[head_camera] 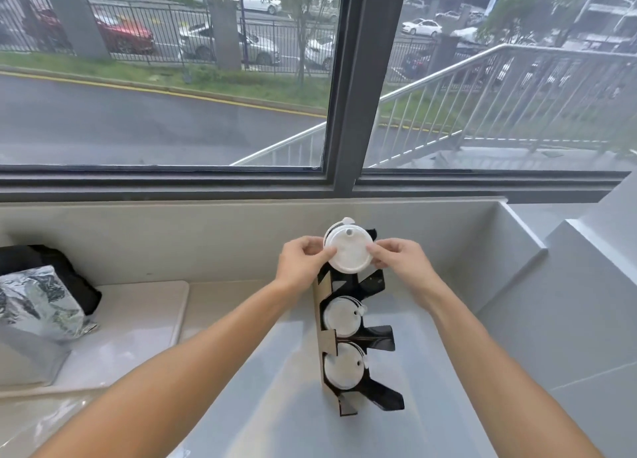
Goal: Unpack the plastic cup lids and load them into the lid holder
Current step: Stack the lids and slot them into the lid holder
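Note:
A black lid holder (pixel 377 340) with a cardboard side stands upright on the grey counter, with three round slots one above another. White lids fill the middle slot (pixel 341 316) and the bottom slot (pixel 343 366). At the top slot a stack of white plastic lids (pixel 349 249) is held between both hands. My left hand (pixel 303 259) pinches its left rim. My right hand (pixel 400 257) pinches its right rim. The top slot itself is hidden behind the lids.
A crumpled silver foil bag (pixel 38 306) lies at the left on a white mat (pixel 138 323), with a black bag (pixel 51 261) behind it. A low wall and window (pixel 337 178) close the far side. The counter (pixel 269 371) drops off at the right edge.

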